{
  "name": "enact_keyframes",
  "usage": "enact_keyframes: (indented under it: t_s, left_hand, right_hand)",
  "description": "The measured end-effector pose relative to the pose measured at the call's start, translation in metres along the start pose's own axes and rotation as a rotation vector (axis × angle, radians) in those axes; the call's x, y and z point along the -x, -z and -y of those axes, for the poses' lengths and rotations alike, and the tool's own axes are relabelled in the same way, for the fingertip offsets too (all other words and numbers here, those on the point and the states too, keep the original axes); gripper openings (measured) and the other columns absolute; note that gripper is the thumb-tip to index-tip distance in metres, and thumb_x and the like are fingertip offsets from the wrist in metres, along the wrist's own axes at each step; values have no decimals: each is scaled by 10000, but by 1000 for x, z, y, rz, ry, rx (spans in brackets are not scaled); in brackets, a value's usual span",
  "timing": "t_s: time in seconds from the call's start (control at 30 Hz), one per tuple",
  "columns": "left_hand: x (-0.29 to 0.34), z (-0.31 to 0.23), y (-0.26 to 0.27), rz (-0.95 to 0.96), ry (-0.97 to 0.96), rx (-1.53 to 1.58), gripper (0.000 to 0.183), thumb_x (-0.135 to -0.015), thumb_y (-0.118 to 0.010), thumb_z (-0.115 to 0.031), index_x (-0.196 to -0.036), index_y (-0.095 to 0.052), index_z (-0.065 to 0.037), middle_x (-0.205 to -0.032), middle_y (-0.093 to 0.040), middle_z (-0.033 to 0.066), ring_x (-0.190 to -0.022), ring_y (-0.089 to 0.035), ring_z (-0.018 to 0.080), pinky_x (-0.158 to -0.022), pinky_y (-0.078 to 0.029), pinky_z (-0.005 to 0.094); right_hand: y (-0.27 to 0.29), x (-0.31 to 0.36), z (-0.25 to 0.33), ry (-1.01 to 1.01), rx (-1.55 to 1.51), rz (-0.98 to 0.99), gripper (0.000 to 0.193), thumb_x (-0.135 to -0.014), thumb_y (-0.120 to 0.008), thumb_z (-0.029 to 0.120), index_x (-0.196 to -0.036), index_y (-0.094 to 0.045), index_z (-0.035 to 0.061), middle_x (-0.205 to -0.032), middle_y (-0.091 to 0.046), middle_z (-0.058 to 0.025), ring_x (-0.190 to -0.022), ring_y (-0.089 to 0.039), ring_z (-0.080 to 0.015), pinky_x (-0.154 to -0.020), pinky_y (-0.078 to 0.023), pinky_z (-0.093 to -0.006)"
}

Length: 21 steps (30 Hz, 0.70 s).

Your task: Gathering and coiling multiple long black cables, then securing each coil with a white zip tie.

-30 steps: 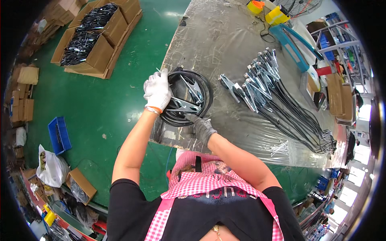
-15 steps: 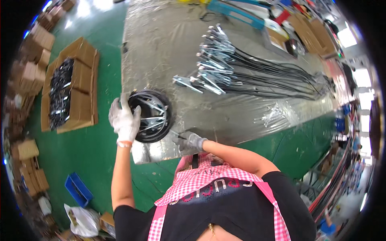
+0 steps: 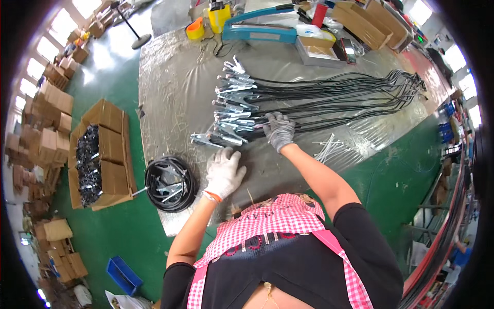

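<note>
My left hand (image 3: 225,172), in a white glove, is open, its fingertips just in front of the nearest metal clamps (image 3: 229,136). My right hand (image 3: 280,132), in a grey glove, has its fingers curled over the near black cables (image 3: 329,122), just right of the clamps. The cables stretch to the right in a long bundle, clamps at their left ends. A coiled black cable (image 3: 189,180) lies left of my left hand at the table edge, with silvery clamps inside the ring. A white tie end sticks out on its left.
Loose white cable ties (image 3: 329,148) lie right of my right hand. A blue long-handled tool (image 3: 260,32), orange tape (image 3: 195,29) and a small open box (image 3: 320,51) sit at the back. On the left floor stand a carton (image 3: 116,172) of black coils and a blue bin (image 3: 124,276).
Both hands have left the coil's side: my left moved right toward the clamps, my right moved forward onto the cables. The coil stays by the table's edge; the whole view has shifted.
</note>
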<state>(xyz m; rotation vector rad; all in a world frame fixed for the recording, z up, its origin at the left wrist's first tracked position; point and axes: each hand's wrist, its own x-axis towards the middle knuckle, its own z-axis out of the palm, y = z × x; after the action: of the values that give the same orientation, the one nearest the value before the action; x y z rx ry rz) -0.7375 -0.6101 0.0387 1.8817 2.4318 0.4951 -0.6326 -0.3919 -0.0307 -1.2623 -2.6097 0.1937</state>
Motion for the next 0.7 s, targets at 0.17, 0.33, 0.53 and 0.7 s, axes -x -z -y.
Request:
enact_keyframes:
  t_s: [0.17,0.33,0.53,0.7]
  left_hand:
    - [-25,-34,-2,52,14,61,419,-780,-650,-316,-1129,-599,-91,-1177,-555,155,-1092,-528,345,-915,-422,470]
    - [-37,-26,18,-86,184,192,364,-803,-645,-277,-1113,-634,-87,-1114,-614,149,-949,-610,338,-817,-493,409]
    - [-74,-48,108,-507,192,-174,360,-878,-563,-116,-1227,-553,-28,-1179,-587,182,-1021,-596,309,-884,-471,382]
    - [-105,-85,117,308,299,684,371,-952,-480,-173,-1261,-512,30,-1083,-621,122,-981,-587,200,-869,-462,315]
  right_hand:
    - [6,-33,-39,128,103,284,343,-833,-572,434,-1063,-660,195,-1125,-626,-54,-1102,-554,-245,-983,-382,-492]
    - [43,-63,-45,113,-522,337,251,-775,-633,357,-858,-701,130,-844,-670,-127,-851,-642,-313,-744,-495,-403]
    - [122,-62,-10,978,-372,-79,186,-679,-639,241,-826,-648,128,-772,-574,-45,-724,-598,-251,-621,-494,-362]
    - [112,-38,-6,1142,-444,-466,258,-751,-581,334,-907,-607,130,-843,-536,-65,-796,-587,-254,-620,-472,-403]
